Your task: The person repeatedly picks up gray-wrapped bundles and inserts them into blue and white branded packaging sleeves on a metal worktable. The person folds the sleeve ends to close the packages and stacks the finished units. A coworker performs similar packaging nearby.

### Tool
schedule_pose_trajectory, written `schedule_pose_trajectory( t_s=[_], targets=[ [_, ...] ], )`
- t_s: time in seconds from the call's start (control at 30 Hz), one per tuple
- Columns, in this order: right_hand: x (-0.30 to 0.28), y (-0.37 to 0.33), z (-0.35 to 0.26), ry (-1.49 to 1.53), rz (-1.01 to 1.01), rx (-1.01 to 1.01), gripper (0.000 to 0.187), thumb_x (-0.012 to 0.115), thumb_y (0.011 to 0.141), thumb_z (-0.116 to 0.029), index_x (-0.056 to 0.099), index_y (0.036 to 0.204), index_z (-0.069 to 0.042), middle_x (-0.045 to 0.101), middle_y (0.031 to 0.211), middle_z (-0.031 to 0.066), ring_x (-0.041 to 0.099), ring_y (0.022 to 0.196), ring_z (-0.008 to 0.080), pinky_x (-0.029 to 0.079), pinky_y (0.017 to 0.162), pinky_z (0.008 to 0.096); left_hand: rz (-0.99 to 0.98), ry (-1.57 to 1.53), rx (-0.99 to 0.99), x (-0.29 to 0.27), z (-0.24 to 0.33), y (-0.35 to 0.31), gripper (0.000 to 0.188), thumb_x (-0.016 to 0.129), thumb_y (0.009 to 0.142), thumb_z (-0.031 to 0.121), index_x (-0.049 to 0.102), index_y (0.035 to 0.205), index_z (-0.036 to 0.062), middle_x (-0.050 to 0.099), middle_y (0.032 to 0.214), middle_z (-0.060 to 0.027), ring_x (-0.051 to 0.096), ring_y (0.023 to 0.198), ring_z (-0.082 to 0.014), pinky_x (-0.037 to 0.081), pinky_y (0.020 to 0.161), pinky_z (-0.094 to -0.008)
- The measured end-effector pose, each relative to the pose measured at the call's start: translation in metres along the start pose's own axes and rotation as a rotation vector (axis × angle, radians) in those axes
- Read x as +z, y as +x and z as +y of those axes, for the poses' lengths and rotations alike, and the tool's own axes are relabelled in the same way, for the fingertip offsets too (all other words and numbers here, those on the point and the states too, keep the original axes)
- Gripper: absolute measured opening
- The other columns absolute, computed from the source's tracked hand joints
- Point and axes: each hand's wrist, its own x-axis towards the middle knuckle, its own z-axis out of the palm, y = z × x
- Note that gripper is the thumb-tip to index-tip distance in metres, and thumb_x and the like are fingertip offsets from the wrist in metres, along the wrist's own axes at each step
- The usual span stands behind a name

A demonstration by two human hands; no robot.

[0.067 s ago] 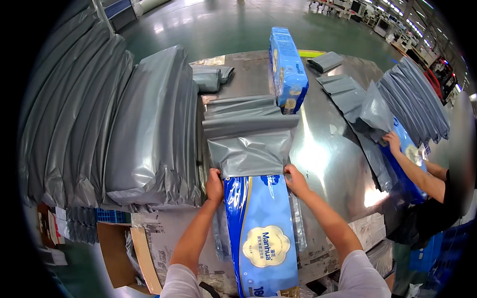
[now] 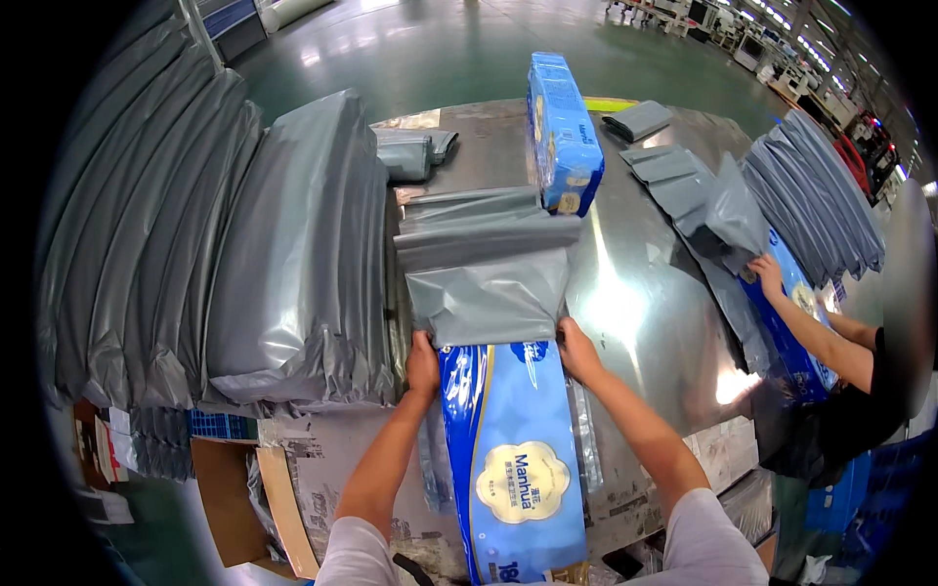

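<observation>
A long blue plastic-wrapped pack of toilet paper point(image 2: 526, 420) lies lengthwise before me, its near end at the lower edge. Its far end is inside the mouth of a grey plastic mailing bag point(image 2: 493, 298). At the left corner of that mouth, my left hand point(image 2: 422, 365) is closed on the bag's edge. My right hand point(image 2: 577, 350) grips the opposite corner, thumb and fingers pinched on the film. Both hands sit against the pack's sides. How far the pack reaches into the bag is hidden.
Filled grey bags point(image 2: 283, 254) stand in a row at left. Another blue pack point(image 2: 565, 137) stands upright on the metal table point(image 2: 625, 283). Folded grey bags point(image 2: 640, 119) lie farther back. At right, a co-worker's hand point(image 2: 767, 273) handles another bag and pack. An open carton point(image 2: 230, 498) is below left.
My hands hold the same grip, and the bag's mouth has barely shifted. At right, the co-worker's hand and bag have moved slightly.
</observation>
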Motion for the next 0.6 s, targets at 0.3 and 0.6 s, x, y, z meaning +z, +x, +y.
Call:
schedule_pose_trajectory(
  t_s=[0.3, 0.6],
  targets=[
    [0.017, -0.006, 0.01, -0.689, -0.473, 0.069, 0.018, 0.049, 0.075, -0.018, 0.066, 0.075, -0.011, 0.065, 0.081, 0.0128, 0.064, 0.075, 0.0262, 0.049, 0.058, 0.0394, -0.537, 0.509, 0.162, -0.029, 0.021, -0.014, 0.018, 0.049, 0.076, 0.019, 0.064, 0.073, 0.0085, 0.063, 0.076, -0.0185, 0.064, 0.071, -0.0308, 0.05, 0.059, -0.0416],
    [-0.013, -0.262, -0.032, -0.524, -0.457, 0.171, 0.02, 0.049, 0.075, -0.022, 0.064, 0.074, -0.009, 0.063, 0.076, 0.0145, 0.063, 0.071, 0.0308, 0.048, 0.057, 0.0421, -0.829, 0.409, 0.028, -0.119, 0.024, -0.221, 0.019, 0.049, 0.076, 0.021, 0.063, 0.079, 0.0096, 0.064, 0.077, -0.0145, 0.063, 0.073, -0.0304, 0.048, 0.063, -0.0437]
  ],
)
